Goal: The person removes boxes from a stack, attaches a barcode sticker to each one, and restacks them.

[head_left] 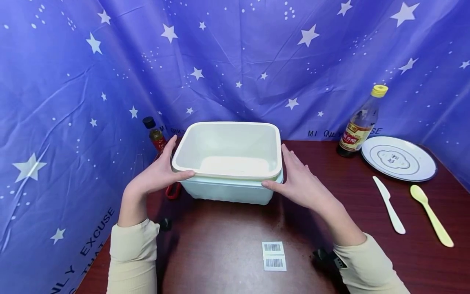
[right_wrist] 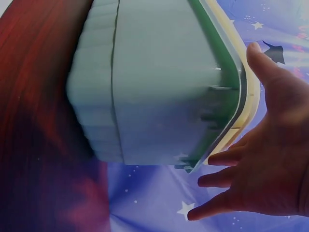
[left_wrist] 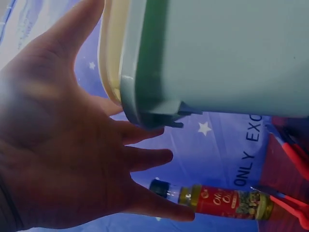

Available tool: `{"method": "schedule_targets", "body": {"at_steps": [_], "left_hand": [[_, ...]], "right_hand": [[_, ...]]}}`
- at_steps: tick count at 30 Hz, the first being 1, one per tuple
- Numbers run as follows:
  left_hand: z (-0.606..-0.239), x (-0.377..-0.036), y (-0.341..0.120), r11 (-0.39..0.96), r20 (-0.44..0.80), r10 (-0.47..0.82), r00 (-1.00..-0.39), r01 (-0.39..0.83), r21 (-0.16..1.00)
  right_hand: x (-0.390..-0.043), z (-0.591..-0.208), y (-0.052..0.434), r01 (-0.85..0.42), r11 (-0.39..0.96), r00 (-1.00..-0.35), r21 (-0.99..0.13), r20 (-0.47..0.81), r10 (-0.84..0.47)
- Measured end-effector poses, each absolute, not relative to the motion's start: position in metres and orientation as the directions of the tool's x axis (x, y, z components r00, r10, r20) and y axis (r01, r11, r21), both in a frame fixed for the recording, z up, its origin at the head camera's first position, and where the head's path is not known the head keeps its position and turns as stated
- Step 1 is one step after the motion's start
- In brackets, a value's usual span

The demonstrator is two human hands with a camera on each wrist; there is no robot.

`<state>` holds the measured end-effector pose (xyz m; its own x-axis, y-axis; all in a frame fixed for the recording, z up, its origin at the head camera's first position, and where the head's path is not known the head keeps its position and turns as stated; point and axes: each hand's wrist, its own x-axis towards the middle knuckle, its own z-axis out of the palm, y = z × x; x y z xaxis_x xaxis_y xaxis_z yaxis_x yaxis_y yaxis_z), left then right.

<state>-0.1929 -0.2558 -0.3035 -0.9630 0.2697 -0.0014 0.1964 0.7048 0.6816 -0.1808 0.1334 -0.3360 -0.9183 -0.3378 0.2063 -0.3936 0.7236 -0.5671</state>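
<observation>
A white rectangular tub sits nested in a pale teal tub in the middle of the head view, its rim standing slightly above the teal one. My left hand is at the left front corner, thumb along the white rim and fingers reaching back beside the tub. At the right front corner is my right hand, its thumb at the rim and its fingers along the right side. Both wrist views show spread, fairly straight fingers around the rims. The white tub's lower part is hidden inside the teal tub.
An olive oil bottle and red-handled scissors lie beyond my left hand. To the right are a yellow-capped sauce bottle, a white plate, a white knife and a yellow spoon. Barcode stickers lie in front.
</observation>
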Motion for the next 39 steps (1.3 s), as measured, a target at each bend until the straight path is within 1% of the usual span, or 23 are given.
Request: {"method": "schedule_targets", "body": {"at_steps": [2,4,7,9,14,17,20,25,29,35,39], "left_hand": [[-0.305,-0.195,-0.257,0.684,-0.022,0.279,-0.96,0.183,0.707],[-0.308,-0.198,-0.258,0.634,-0.022,0.316,-0.948,0.194,0.748],[-0.313,-0.201,-0.258,0.542,-0.007,0.374,-0.927,0.213,0.813],[-0.315,-0.203,-0.259,0.494,0.009,0.403,-0.915,0.225,0.84],[-0.319,-0.206,-0.26,0.445,0.026,0.424,-0.905,0.232,0.865],[-0.321,-0.208,-0.261,0.422,0.03,0.434,-0.9,0.233,0.876],[-0.323,-0.209,-0.261,0.416,0.033,0.431,-0.902,0.231,0.879],[-0.324,-0.209,-0.261,0.408,0.046,0.414,-0.909,0.231,0.883],[-0.324,-0.209,-0.261,0.415,0.072,0.394,-0.916,0.247,0.876],[-0.317,-0.207,-0.258,0.389,0.118,0.351,-0.929,0.26,0.884],[-0.309,-0.202,-0.256,0.37,0.147,0.324,-0.935,0.268,0.89]], "right_hand": [[-0.182,-0.338,0.133,-0.398,0.717,-0.917,-0.573,0.219,-0.334],[-0.184,-0.341,0.133,-0.409,0.704,-0.912,-0.581,0.237,-0.334],[-0.188,-0.345,0.13,-0.454,0.665,-0.891,-0.593,0.29,-0.349],[-0.189,-0.347,0.127,-0.459,0.646,-0.888,-0.61,0.298,-0.35],[-0.189,-0.349,0.126,-0.408,0.637,-0.912,-0.654,0.254,-0.323],[-0.19,-0.351,0.125,-0.419,0.623,-0.907,-0.66,0.271,-0.322],[-0.192,-0.353,0.125,-0.46,0.592,-0.887,-0.662,0.316,-0.335],[-0.194,-0.356,0.124,-0.498,0.534,-0.865,-0.683,0.351,-0.359],[-0.195,-0.357,0.125,-0.492,0.527,-0.868,-0.693,0.347,-0.354],[-0.194,-0.352,0.127,-0.43,0.558,-0.899,-0.71,0.282,-0.335],[-0.195,-0.346,0.128,-0.452,0.545,-0.889,-0.707,0.305,-0.342]]}}
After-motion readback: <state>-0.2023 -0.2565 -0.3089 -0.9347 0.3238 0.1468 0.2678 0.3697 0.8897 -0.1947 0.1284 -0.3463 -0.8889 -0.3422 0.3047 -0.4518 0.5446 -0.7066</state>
